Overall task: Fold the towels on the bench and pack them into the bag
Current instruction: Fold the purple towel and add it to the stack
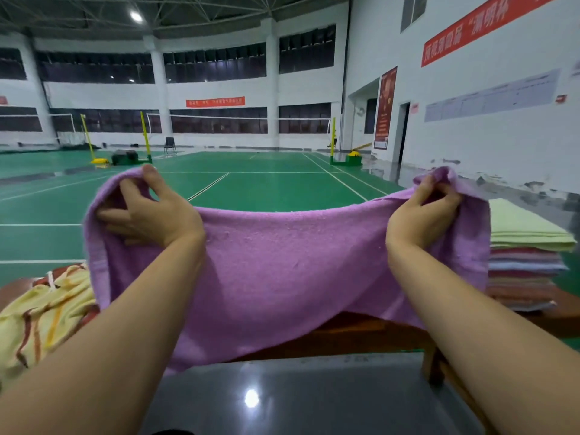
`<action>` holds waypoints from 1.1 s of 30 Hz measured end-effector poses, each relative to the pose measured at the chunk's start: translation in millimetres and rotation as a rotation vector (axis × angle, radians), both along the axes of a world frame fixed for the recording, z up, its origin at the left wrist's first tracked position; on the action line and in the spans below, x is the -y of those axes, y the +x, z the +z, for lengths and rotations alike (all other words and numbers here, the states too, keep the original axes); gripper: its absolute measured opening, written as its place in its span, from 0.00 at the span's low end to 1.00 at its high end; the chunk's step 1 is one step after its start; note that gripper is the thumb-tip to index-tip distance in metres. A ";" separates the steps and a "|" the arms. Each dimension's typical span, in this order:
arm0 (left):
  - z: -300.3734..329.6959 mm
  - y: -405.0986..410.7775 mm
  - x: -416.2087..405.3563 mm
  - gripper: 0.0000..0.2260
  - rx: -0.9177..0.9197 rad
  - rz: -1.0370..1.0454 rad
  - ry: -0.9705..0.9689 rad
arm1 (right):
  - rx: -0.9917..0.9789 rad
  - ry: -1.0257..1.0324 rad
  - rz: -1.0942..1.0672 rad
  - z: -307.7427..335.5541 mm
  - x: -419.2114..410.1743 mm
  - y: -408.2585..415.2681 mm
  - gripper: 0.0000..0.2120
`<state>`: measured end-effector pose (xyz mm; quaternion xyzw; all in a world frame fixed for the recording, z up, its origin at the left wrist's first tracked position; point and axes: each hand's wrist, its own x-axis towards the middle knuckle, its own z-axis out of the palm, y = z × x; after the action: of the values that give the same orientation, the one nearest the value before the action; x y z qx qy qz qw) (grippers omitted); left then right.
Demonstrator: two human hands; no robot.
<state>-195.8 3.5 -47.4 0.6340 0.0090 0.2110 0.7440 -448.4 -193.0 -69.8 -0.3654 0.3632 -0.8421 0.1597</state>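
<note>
I'm holding the purple towel [292,271] stretched up over the bench [361,337], my left hand [150,211] and right hand [423,211] each gripping a top corner. The bag [47,312] lies at my left, I think, and the stack of towels [527,262] at my right. If my grips sit unevenly, the edges won't meet and the fold goes crooked; the hanging hem could also snag on the bench.

1. One purple towel [282,271] hangs spread out.
2. Two hands hold it: the left hand [153,215] and the right hand [420,211].
3. One stack of folded towels [524,262] holds perhaps seven or eight; the layers blur together.
4. One yellow patterned bag [47,315].
5. One wooden bench [361,337].
</note>
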 end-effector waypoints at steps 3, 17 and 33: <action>-33.9 22.0 26.2 0.20 0.000 -0.053 0.083 | -0.167 0.184 -0.005 -32.6 29.4 1.3 0.19; -175.3 108.0 78.4 0.24 0.446 -0.487 1.371 | -1.587 0.672 0.367 -170.6 124.1 1.0 0.25; -178.9 -147.2 116.7 0.11 0.991 -1.360 0.999 | -1.376 0.445 0.321 -150.7 74.9 -36.9 0.30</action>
<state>-342.9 -113.2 -226.3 0.5855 -0.7625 -0.0410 0.2724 -485.3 -267.9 -220.5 -0.8183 0.4854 -0.2953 0.0875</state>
